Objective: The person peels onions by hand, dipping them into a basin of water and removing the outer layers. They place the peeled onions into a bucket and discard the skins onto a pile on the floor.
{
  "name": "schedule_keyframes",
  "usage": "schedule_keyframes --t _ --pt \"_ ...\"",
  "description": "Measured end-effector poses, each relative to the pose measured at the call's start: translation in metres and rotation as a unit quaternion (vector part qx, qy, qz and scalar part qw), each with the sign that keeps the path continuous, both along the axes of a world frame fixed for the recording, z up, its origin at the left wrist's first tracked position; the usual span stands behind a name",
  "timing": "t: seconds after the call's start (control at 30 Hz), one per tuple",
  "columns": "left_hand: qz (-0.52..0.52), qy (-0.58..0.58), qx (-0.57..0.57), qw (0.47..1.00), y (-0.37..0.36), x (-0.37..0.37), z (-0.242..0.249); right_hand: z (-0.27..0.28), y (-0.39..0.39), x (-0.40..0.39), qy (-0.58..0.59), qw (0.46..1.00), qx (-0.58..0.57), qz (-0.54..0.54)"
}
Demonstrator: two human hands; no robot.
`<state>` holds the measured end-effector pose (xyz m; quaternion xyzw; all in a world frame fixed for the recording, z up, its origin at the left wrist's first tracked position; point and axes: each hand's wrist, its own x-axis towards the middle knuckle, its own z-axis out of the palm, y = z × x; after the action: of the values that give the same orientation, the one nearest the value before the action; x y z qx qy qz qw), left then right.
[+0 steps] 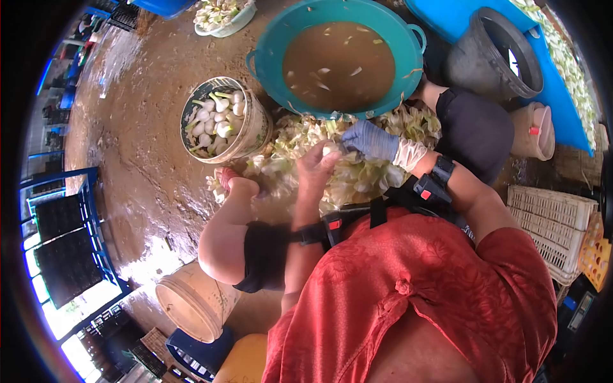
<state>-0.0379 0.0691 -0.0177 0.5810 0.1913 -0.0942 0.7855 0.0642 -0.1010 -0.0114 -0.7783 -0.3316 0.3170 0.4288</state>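
Observation:
My bare left hand (313, 165) is closed around a whitish garlic bulb (331, 149), mostly covered by the fingers. Close beside it, my right hand (373, 140), in a blue-grey glove, has its fingers curled together toward the bulb; whatever they grip is hidden. Beneath both hands spreads a heap of pale peeled husks and leaves (357, 182). To the left, a tilted bucket (258, 127) holds several white garlic bulbs (220, 118) with short green stems.
A large teal basin (271, 70) of muddy water stands ahead. A bowl of trimmings (227, 27) lies beyond, left. At right are a dark bucket (469, 64), a blue sheet (562, 96) and a white crate (549, 223). A tipped pale bucket (198, 300) lies lower left on the wet floor.

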Motion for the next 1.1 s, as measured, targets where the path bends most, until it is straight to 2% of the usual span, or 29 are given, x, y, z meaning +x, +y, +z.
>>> schedule_keyframes --t 0.03,0.07,0.1,0.17,0.2,0.23,0.27,0.3,0.33,0.37,0.4,0.43,0.5,0.53,0.57,0.63,0.67,0.7,0.77,0.8,0.83,0.9,0.93,0.97,1.0,1.03,1.1 --pt "0.005 -0.063 0.053 0.997 -0.004 0.001 -0.004 -0.016 -0.002 0.003 -0.139 0.988 0.058 0.044" --pt "0.009 -0.127 0.104 0.986 -0.007 0.001 -0.006 -0.025 -0.003 0.004 -0.275 0.951 0.114 0.087" --pt "0.009 -0.127 0.105 0.986 -0.007 0.000 -0.007 -0.032 -0.006 0.003 -0.275 0.951 0.114 0.087" --pt "-0.044 -0.143 0.157 0.976 -0.009 0.001 -0.002 -0.035 -0.009 0.000 -0.338 0.931 0.027 0.134" --pt "-0.036 -0.127 0.109 0.985 -0.010 0.000 0.000 -0.036 -0.011 -0.001 -0.339 0.931 0.027 0.135" --pt "-0.035 -0.127 0.109 0.985 -0.008 0.000 0.002 -0.035 -0.012 -0.002 -0.289 0.949 0.073 0.098" --pt "-0.033 -0.100 0.030 0.994 -0.005 0.002 0.004 -0.034 -0.013 -0.004 -0.237 0.962 0.119 0.059" --pt "-0.031 -0.072 -0.049 0.996 -0.003 0.004 0.005 -0.033 -0.012 -0.003 -0.236 0.962 0.120 0.059" --pt "0.021 -0.068 -0.075 0.995 -0.012 0.006 0.005 -0.029 -0.012 -0.001 -0.295 0.943 0.147 0.047" --pt "0.020 -0.068 -0.074 0.995 -0.013 0.006 0.006 -0.026 -0.012 0.000 -0.352 0.919 0.173 0.033" --pt "0.038 0.005 -0.083 0.996 -0.014 0.006 0.007 -0.026 -0.014 -0.004 -0.119 0.986 0.119 -0.013" --pt "0.057 0.078 -0.092 0.991 -0.015 0.006 0.009 -0.020 -0.013 -0.006 -0.119 0.986 0.118 -0.014" --pt "0.037 0.064 -0.100 0.992 -0.012 0.005 -0.007 -0.007 -0.010 -0.010 -0.083 0.994 0.065 0.019" --pt "0.017 0.049 -0.107 0.993 -0.011 0.005 -0.008 -0.010 -0.008 -0.009 -0.357 0.920 0.154 0.055" --pt "0.018 0.050 -0.106 0.993 -0.012 0.004 -0.009 -0.013 -0.008 -0.010 -0.356 0.920 0.156 0.055" --pt "0.058 -0.055 -0.191 0.978 -0.015 0.003 -0.006 -0.015 -0.006 -0.013 -0.311 0.934 0.173 -0.013" --pt "0.079 -0.021 -0.224 0.971 -0.015 0.005 -0.002 -0.015 -0.005 -0.015 -0.243 0.952 0.178 -0.049" --pt "0.079 -0.022 -0.223 0.971 -0.017 0.006 0.001 -0.013 -0.008 -0.016 -0.243 0.952 0.179 -0.049" --pt "0.111 -0.050 -0.379 0.917 -0.022 0.009 0.001 0.010 -0.012 -0.020 -0.161 0.965 0.178 -0.106" --pt "0.050 -0.049 -0.451 0.890 -0.017 0.009 -0.008 0.014 -0.013 -0.024 -0.003 0.954 0.253 -0.158" --pt "0.051 -0.051 -0.451 0.890 -0.016 0.009 -0.015 0.013 -0.019 -0.023 -0.004 0.955 0.253 -0.156" --pt "-0.013 -0.038 -0.448 0.893 -0.009 0.014 -0.020 0.010 -0.038 -0.007 -0.209 0.937 0.119 -0.252" --pt "0.045 0.024 -0.380 0.924 -0.011 0.012 -0.019 -0.008 -0.046 0.009 0.032 0.939 0.207 -0.272" --pt "0.058 0.037 -0.399 0.914 -0.007 0.012 -0.032 -0.024 -0.052 0.024 0.276 0.881 0.272 -0.271" --pt "0.108 0.019 -0.392 0.913 0.005 0.014 -0.036 -0.015 -0.055 0.012 -0.018 0.965 0.218 -0.147" --pt "0.155 0.002 -0.387 0.909 0.015 0.017 -0.036 -0.014 -0.051 0.018 0.152 0.962 0.148 -0.172" --pt "0.224 -0.096 -0.440 0.864 0.050 0.034 0.017 -0.040 -0.051 0.019 0.100 0.990 -0.082 -0.052"
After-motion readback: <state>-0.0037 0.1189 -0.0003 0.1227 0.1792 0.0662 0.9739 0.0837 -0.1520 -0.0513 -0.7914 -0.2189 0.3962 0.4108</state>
